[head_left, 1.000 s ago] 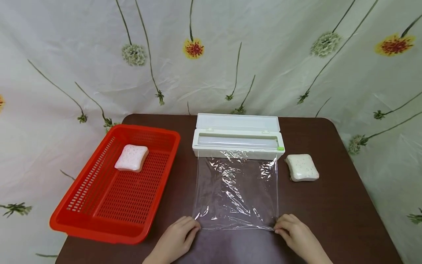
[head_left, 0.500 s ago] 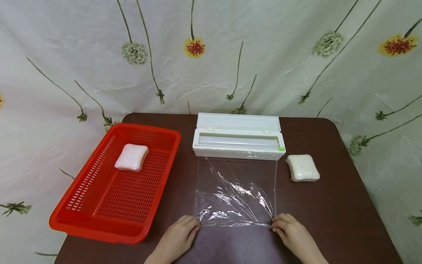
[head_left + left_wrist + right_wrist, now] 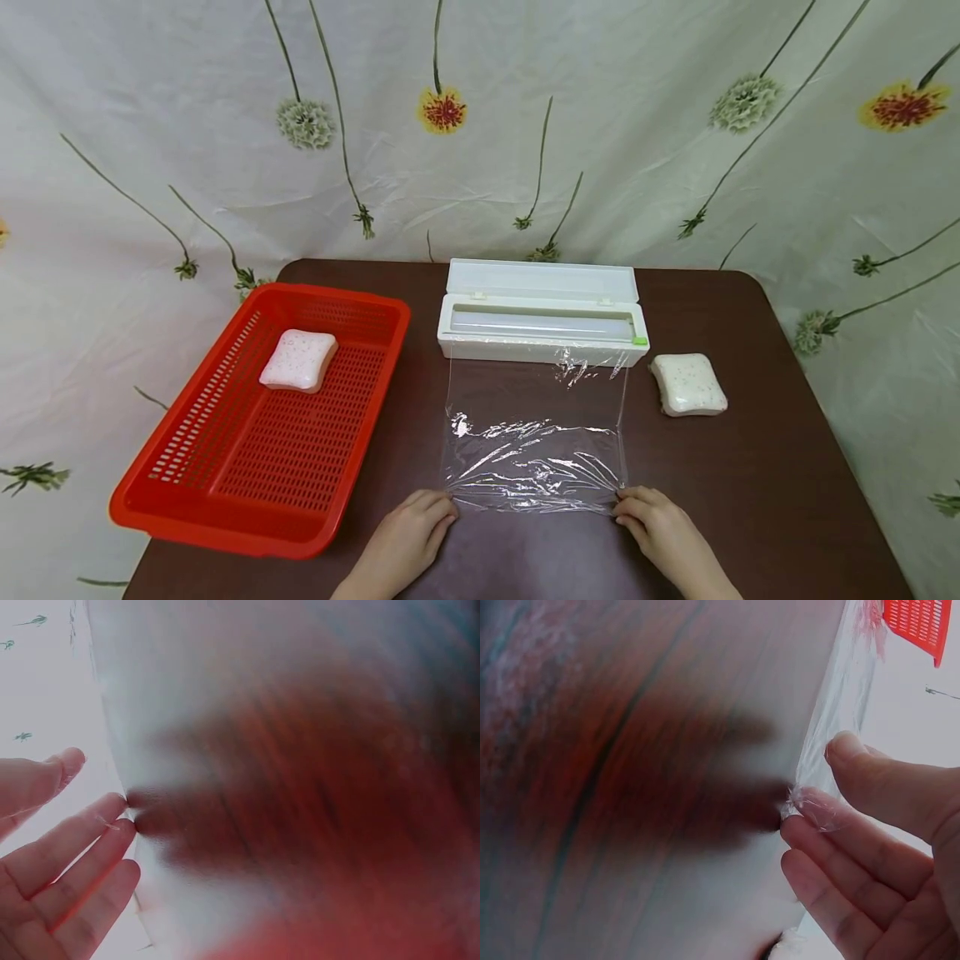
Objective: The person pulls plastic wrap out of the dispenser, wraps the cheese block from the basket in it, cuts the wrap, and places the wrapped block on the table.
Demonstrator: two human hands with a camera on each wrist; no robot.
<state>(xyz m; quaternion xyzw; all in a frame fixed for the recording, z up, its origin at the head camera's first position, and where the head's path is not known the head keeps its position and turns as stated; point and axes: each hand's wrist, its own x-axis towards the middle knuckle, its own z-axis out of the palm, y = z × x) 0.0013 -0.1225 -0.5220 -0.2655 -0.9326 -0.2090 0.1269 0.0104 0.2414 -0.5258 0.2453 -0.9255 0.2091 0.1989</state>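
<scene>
A sheet of clear plastic wrap (image 3: 536,454) stretches over the brown table from a white wrap dispenser (image 3: 480,350) with its lid raised. My left hand (image 3: 408,533) rests at the sheet's near left corner. In the left wrist view its fingers (image 3: 112,836) are nearly straight, tips against the tabletop, thumb held apart. At the near right corner, my right hand (image 3: 663,533) presses with its fingertips. The right wrist view shows crumpled wrap at its fingers (image 3: 825,840), with the thumb away from them. A white speckled soap bar (image 3: 688,383) lies right of the dispenser.
A red plastic basket (image 3: 360,433) stands on the left of the table (image 3: 765,483), with another white speckled bar (image 3: 300,360) inside. A green slider (image 3: 639,341) sits at the dispenser's right end. Behind the table hangs a flowered cloth (image 3: 630,100).
The near edge of the wrap has shifted slightly away from me and its creases have changed. My right hand has moved a little to the left; the left hand has barely moved.
</scene>
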